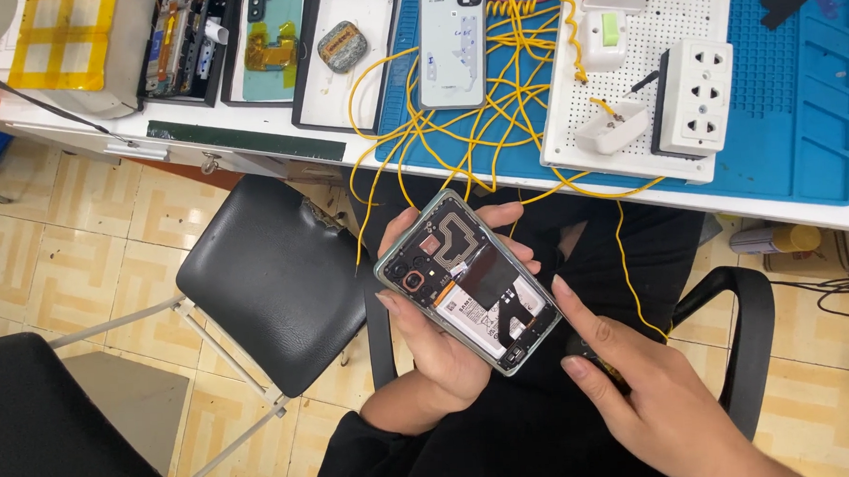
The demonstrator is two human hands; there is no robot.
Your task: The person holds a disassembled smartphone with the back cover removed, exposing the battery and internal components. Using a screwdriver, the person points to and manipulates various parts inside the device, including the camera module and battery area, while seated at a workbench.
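Okay, left hand (pixel 439 348) cradles an opened smartphone (pixel 467 281) from below, back cover off, battery and boards showing; grip wrapped round its edges, thumb on the near long side, fingertips on the far side. Phone sits tilted over the person's lap, just below the tabletop (pixel 633 196) edge. Right hand (pixel 656 400) just beside the phone's lower right corner, index finger stretched toward it, touching or not I cannot tell; other fingers curled loosely, holding nothing. On the tabletop: blue work mat (pixel 801 108), a tangle of yellow wires (pixel 457 113), a grey phone back cover (pixel 452 42), white perforated board (pixel 571 99) carrying a white socket block (pixel 693 98). Further left, a teal phone back (pixel 273 40) in a tray. Black chair (pixel 273 274) stands left of the lap
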